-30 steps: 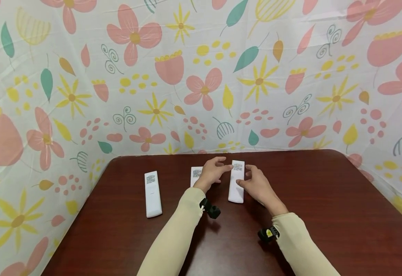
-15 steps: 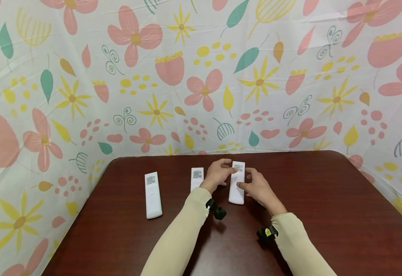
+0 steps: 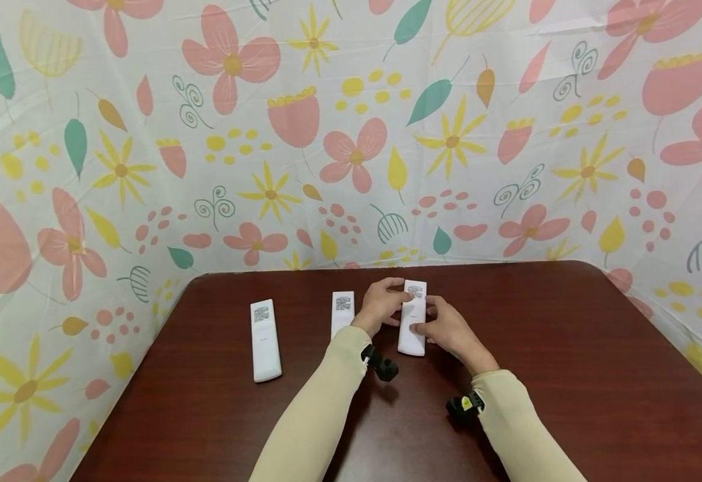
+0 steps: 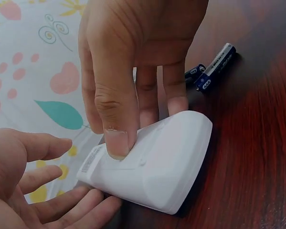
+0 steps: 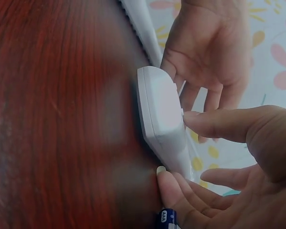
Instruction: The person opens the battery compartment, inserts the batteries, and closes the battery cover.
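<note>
A white remote control lies back side up on the table, its printed code label at the far end. My right hand holds it, thumb pressed on the back cover and fingers at the right edge. At the left edge, several fingers of my left hand rest along the remote's side. The left thumb extends over the label end, apart from the surface in the left wrist view. Blue and silver AAA batteries lie beside the right hand; one battery shows under it in the right wrist view.
A second white remote lies left of the left hand, partly hidden by the forearm. Farther left is a third remote. The dark red wooden table meets a flowered cloth at its back edge.
My left hand has moved right, up to the remote's label end. The right thumb has come down the remote's back and the right fingers have closed in on its edge.
</note>
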Tool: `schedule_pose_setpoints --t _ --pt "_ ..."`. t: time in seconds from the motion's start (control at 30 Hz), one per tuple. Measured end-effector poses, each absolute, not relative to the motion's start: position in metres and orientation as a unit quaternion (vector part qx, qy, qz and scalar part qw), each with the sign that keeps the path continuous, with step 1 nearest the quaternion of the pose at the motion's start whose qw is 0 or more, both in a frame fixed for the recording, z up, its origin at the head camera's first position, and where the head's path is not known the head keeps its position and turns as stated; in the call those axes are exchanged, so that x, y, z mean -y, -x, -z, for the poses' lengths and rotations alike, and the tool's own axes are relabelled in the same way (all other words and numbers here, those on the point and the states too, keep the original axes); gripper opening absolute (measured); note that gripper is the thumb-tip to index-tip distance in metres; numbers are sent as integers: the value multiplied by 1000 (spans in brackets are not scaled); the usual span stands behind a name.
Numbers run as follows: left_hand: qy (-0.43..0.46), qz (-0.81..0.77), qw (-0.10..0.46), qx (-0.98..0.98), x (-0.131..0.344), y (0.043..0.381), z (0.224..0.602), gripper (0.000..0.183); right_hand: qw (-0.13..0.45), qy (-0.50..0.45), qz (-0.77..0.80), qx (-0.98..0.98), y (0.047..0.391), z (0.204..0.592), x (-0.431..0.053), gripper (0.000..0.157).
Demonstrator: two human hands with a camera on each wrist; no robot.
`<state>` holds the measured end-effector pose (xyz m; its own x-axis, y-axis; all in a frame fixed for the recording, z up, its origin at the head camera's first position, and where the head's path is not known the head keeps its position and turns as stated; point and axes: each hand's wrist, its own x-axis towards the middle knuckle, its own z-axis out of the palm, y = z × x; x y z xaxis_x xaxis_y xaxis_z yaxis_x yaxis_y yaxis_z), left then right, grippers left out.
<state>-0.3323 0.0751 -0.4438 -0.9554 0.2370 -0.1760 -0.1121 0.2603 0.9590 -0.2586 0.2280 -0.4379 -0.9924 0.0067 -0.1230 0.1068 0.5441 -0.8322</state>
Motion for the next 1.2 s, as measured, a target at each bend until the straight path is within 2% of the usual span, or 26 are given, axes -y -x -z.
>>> schedule_pose_setpoints --t 0.3,0.67,1.2 --pt "-25 -649 151 -746 -71 332 447 48 48 -24 460 -886 260 443 -229 79" --pt "-22 -715 181 -675 -65 337 454 56 14 14 445 -895 259 444 -229 77" --pt "-36 -720 150 -676 -61 337 443 65 -30 44 446 -893 250 431 -230 67"
